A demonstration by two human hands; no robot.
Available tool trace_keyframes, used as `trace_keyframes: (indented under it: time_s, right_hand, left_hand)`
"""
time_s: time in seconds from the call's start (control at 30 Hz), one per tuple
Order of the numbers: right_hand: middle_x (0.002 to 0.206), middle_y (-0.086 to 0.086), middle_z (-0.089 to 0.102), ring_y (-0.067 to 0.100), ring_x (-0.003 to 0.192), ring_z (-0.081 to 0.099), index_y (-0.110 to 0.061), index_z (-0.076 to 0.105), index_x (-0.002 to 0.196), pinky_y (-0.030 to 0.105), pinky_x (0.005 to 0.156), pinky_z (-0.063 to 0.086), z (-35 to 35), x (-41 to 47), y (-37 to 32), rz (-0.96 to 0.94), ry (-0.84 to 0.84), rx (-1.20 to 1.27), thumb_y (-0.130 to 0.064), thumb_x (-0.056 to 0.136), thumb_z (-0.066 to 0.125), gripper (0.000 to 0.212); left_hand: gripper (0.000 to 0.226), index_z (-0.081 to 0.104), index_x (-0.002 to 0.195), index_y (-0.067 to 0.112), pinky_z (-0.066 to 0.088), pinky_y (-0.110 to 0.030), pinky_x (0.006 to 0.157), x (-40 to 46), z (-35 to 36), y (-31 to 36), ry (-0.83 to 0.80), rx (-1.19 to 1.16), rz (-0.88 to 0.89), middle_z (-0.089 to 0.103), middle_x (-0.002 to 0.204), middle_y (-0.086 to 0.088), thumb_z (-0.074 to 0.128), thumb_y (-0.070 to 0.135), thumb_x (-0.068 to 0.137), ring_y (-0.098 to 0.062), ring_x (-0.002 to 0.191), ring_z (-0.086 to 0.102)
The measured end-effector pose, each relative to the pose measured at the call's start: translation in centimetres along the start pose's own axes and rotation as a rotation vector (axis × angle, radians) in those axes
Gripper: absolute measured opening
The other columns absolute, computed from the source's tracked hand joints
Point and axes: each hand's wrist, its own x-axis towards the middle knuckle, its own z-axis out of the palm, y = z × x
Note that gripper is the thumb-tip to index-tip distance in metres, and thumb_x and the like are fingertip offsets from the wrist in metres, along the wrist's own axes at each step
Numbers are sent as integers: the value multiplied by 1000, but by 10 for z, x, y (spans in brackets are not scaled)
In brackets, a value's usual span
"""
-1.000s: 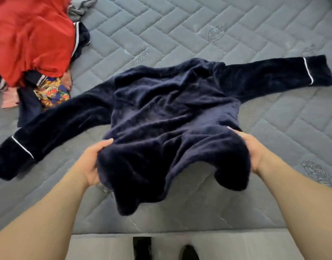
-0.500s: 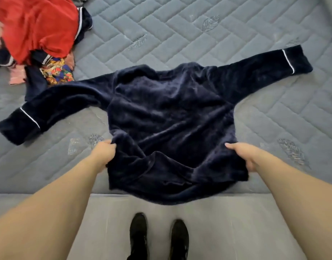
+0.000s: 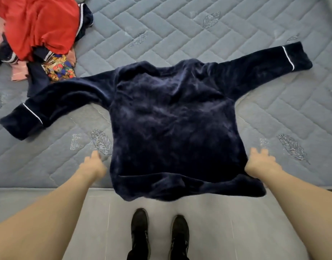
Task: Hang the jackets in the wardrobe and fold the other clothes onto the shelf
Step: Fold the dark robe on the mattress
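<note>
A dark navy fleece top (image 3: pixel 169 121) with white piping at the cuffs lies spread flat on the grey quilted mattress (image 3: pixel 180 30), sleeves stretched out to both sides, its hem hanging slightly over the near edge. My left hand (image 3: pixel 93 165) hovers just left of the hem, fingers loose, apart from the fabric. My right hand (image 3: pixel 260 162) is at the hem's right corner with fingers spread, touching or just off the cloth. Both hands are blurred.
A heap of clothes sits at the far left of the mattress: a red garment (image 3: pixel 39 23) on top, a colourful patterned piece (image 3: pixel 58 69) and pink and navy items beneath. My two black shoes (image 3: pixel 159 233) stand on the pale floor by the bed edge.
Both hands have let go of the hem they were gripping. The top has been laid down and pulled flat toward the near edge, smoother than before.
</note>
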Motion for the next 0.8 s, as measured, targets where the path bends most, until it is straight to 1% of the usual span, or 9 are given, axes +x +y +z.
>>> trace_keyframes:
  time_s: [0.2,0.27,0.33,0.4,0.5,0.57,0.63,0.73,0.8]
  right_hand:
    - [154,8,21,36,136,32,-22,20,151,51,108,35,-14,-33,-142,-413,-54,24,-25,91,50,67]
    - [158,6,16,34,136,32,-23,14,154,49,108,35,-25,-47,-197,-568,-53,29,-22,93,48,70]
    - [160,4,14,32,136,32,-22,12,156,46,107,35,-37,-59,-250,-694,-34,21,-17,93,47,72]
    - [159,3,15,31,135,33,-22,13,156,45,107,36,-48,-68,-300,-761,-17,30,-15,92,46,72]
    - [159,4,16,32,135,33,-23,14,155,45,107,35,-59,-78,-377,-806,-31,33,-14,93,43,70]
    - [159,4,17,32,134,34,-23,15,155,45,106,35,-61,-81,-430,-816,-27,-5,-16,94,44,68]
    - [157,4,20,33,133,36,-22,19,154,46,105,36,-58,-85,-488,-847,-21,-39,-18,96,43,62]
    - [155,2,29,31,134,41,-21,28,151,46,105,39,-56,-80,-570,-989,48,63,-25,103,38,49]
    - [154,1,34,29,132,44,-20,32,150,45,104,40,-58,-65,-615,-1046,165,161,-24,105,35,46]
  left_hand:
    - [63,34,147,17,40,-46,107,12,-21,66,-15,-118,195,37,146,-17,43,8,86,-39,127,45]
    - [63,33,147,20,47,-42,94,24,-43,70,14,-229,166,35,144,-14,42,8,85,-37,117,49]
    - [64,32,147,21,41,-31,72,39,-68,65,36,-361,109,38,141,-14,42,7,85,-31,100,49]
    - [62,31,147,18,36,-30,64,58,-94,49,45,-579,22,46,131,-17,45,7,88,-27,88,49]
    - [47,39,140,13,43,-34,70,90,-135,10,4,-1041,-191,53,115,-12,52,18,95,-24,88,49]
    - [38,44,134,17,48,-44,81,116,-160,-22,-67,-1303,-350,49,135,-10,52,25,98,-30,110,52]
    - [51,38,146,19,46,-52,91,148,-183,-61,-82,-1560,-484,37,152,-13,53,29,99,-34,129,48]
    - [63,35,150,23,44,-57,98,201,-206,-109,-31,-1798,-642,39,153,-11,59,40,94,-33,132,48]
    - [65,42,143,28,42,-66,99,233,-213,-131,19,-1785,-825,49,145,-3,67,46,86,-34,124,54]
